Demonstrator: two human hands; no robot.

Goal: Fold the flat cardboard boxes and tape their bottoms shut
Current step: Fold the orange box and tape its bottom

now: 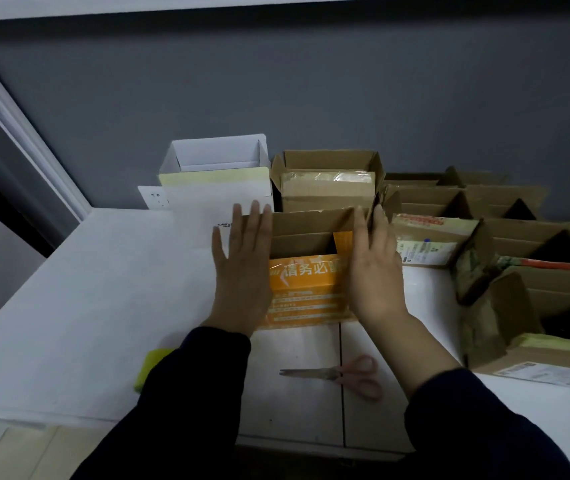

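Head view: orange-printed box (307, 292) stands open-topped mid tabletop (86, 289), left hand (242, 271) and right hand (373, 268) flat against its sides, grip wide, fingers straight. Likely light, thin-walled, dents easily; hold sidewalls low.

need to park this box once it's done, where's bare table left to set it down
Widest bare patch: the left of the table, bordered by the white box, the left hand and the table edge. A smaller strip lies at the front around the scissors. Right of the right hand: crowded with open cardboard boxes.
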